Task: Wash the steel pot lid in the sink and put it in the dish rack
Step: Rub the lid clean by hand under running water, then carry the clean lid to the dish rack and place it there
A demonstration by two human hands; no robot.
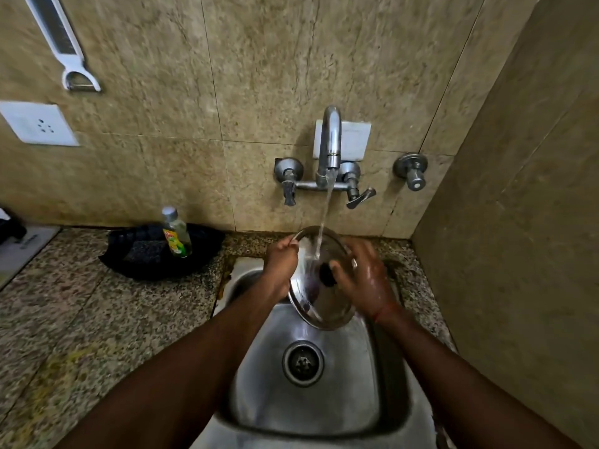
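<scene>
The steel pot lid (319, 298) is held tilted over the steel sink (350, 390), under the stream running from the tap (330, 140). Its black knob faces me. My left hand (280, 260) grips the lid's upper left rim. My right hand (364, 280) is wet and lies on the lid's right side, thumb against the black knob. Water strikes the lid's upper middle. The dish rack is out of view.
A dish soap bottle (176, 234) stands on a dark cloth (146, 257) on the granite counter (81, 319) left of the sink. Tap handles (359, 196) jut from the tiled wall. A side wall (518, 222) closes the right. A peeler (61, 43) hangs upper left.
</scene>
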